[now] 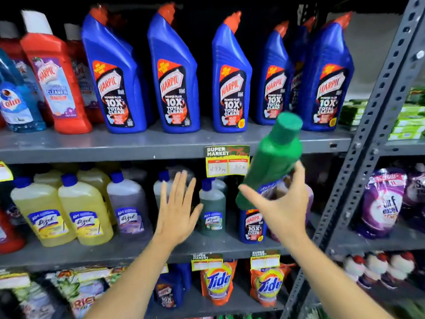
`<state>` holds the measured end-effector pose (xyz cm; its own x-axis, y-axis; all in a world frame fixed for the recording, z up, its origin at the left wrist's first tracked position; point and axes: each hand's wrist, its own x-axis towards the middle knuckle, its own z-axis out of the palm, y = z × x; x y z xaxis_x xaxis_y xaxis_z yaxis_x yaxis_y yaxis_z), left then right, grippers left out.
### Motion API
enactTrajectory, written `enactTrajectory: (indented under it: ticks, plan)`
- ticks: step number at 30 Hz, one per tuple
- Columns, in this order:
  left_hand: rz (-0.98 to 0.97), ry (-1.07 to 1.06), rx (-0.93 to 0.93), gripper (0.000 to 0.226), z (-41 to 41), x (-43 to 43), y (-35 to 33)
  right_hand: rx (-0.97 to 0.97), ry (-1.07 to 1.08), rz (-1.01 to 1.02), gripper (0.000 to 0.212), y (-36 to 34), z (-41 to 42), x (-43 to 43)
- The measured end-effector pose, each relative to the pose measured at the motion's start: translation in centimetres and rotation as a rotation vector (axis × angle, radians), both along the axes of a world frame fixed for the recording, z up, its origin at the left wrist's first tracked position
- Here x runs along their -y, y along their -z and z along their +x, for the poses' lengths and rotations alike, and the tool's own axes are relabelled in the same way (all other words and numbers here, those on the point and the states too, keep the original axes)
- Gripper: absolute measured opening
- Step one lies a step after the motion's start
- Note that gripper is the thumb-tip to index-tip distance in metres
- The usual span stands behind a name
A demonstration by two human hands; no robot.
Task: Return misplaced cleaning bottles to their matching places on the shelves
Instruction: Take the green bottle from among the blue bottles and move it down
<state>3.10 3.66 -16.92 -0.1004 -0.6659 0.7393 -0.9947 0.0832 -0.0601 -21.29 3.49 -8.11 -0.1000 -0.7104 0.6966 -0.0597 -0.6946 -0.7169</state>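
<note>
My right hand (279, 203) grips a green bottle (273, 157) with a green cap, tilted, in front of the middle shelf at the right. My left hand (176, 208) is open, fingers spread, in front of the Lizol bottles and holding nothing. A small blue Harpic bottle (251, 226) stands on the middle shelf just under the green bottle, among the Lizol bottles. A dark green Lizol bottle (212, 209) stands between my hands. Tall blue Harpic bottles (177, 74) line the top shelf.
Red Harpic bottles (57, 77) and a blue Colin bottle (16, 100) stand top left. Yellow Lizol bottles (85, 210) fill the middle shelf's left. Tide pouches (217, 282) sit below. A grey perforated upright (368, 125) bounds the right, with purple pouches (381, 203) beyond.
</note>
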Motion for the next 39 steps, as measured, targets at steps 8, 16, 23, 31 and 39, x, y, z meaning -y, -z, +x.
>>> enactTrajectory:
  ticks: [8, 16, 23, 31, 39]
  plan:
    - [0.589, 0.005, 0.109, 0.06, 0.6, -4.3, 12.8, -0.139, 0.026, 0.35, 0.094, 12.3, 4.9, 1.1]
    - [0.785, 0.015, 0.008, 0.066, 1.4, -3.3, 16.0, -0.248, 0.015, 0.52, 0.087, 18.0, 8.4, 5.2]
    - [0.757, 0.013, 0.028, 0.069, 1.5, -3.4, 17.0, -0.244, 0.045, 0.612, 0.098, 20.6, 9.2, 6.0]
    - [0.753, 0.032, -0.036, 0.07, 1.5, -3.2, 17.9, -0.317, 0.041, 0.62, 0.098, 20.9, 9.4, 6.3]
    - [0.727, 0.021, 0.024, 0.069, 1.5, -3.5, 17.3, -0.33, 0.063, 0.565, 0.099, 21.4, 7.5, 4.3]
